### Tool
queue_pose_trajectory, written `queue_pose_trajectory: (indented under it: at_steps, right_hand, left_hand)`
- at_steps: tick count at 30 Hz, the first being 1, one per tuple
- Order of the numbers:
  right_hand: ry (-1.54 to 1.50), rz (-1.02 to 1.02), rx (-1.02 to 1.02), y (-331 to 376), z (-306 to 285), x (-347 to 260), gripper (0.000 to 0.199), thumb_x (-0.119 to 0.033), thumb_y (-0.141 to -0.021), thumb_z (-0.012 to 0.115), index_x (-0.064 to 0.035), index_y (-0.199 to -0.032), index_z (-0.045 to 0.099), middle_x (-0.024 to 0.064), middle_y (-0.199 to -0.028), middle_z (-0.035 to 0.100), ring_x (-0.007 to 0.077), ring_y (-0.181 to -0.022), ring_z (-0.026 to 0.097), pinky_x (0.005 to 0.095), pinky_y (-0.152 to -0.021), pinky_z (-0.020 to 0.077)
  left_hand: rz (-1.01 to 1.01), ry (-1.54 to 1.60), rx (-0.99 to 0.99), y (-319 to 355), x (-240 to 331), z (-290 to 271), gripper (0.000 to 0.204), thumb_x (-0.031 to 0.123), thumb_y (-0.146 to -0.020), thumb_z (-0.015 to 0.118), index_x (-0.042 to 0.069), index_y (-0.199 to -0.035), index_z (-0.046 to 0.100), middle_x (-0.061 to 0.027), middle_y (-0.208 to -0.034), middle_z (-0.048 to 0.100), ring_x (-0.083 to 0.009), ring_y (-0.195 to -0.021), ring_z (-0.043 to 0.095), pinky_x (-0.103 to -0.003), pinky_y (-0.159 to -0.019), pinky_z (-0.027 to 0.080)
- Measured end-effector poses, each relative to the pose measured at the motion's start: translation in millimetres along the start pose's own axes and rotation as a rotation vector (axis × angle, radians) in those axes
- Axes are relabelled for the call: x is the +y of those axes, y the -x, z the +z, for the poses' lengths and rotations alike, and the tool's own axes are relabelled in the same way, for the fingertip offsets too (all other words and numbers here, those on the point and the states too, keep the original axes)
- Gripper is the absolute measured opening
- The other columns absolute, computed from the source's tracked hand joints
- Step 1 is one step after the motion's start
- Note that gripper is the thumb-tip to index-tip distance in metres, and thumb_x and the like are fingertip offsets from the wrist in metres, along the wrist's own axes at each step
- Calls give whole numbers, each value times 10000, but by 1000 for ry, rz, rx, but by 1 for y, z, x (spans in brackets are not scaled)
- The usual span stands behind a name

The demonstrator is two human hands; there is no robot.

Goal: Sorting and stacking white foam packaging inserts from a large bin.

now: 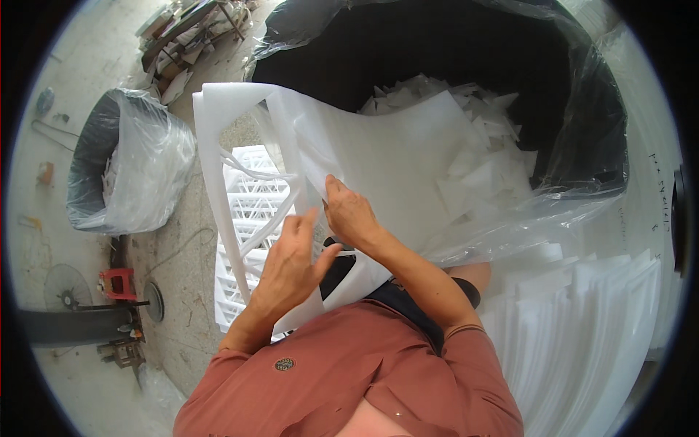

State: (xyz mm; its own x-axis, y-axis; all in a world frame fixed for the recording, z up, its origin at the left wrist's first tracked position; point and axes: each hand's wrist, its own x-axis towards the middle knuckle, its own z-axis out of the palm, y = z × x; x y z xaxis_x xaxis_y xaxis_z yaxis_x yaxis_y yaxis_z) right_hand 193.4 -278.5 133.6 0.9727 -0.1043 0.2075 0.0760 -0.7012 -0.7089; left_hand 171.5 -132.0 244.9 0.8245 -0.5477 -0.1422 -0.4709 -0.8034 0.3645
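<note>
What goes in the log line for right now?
left hand: on foam sheet | right hand: pinching sheet | behind: scrap bag

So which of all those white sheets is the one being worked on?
Start at the big black bin lined with clear plastic, full of white offcuts. In front of it, both hands hold one large thin white foam sheet. Unlike the stacked sheets at the right, it is curled, with a cut-out frame hanging off it.
</note>
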Motion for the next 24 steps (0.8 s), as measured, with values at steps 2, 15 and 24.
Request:
queue_pose_trajectory:
  at_steps: [2, 15, 24]
  right_hand:
    - [1, 5, 39, 1, -2, -3, 378, -17, -815, 522, 123, -1155, 437, 273, -1012, 585, 427, -883, 618, 462, -739, 522]
    - [-1109, 182, 226, 53, -94, 45, 346, -167, -922, 571, 65, -1178, 547, 198, -999, 656, 299, -837, 651, 361, -830, 493]
    - [-198, -112, 508, -22, -87, 21, 683, -304, -768, 779, 19, -1274, 454, 212, -1171, 553, 325, -1050, 582, 402, -905, 470]
  left_hand:
    - [362, 227, 207, -19, 26, -16, 678, 253, -841, 680, -103, -1331, 376, -295, -1231, 493, -392, -1090, 567, -422, -859, 484]
    - [-166, 1296, 274, -193, -108, -1, 406, 223, -905, 614, -36, -1206, 528, -122, -1060, 619, -213, -918, 613, -364, -736, 532]
    - [206, 1508, -88, -170, -6, -5, 351, 191, -900, 630, -16, -1170, 543, -105, -996, 648, -173, -892, 632, -316, -785, 530]
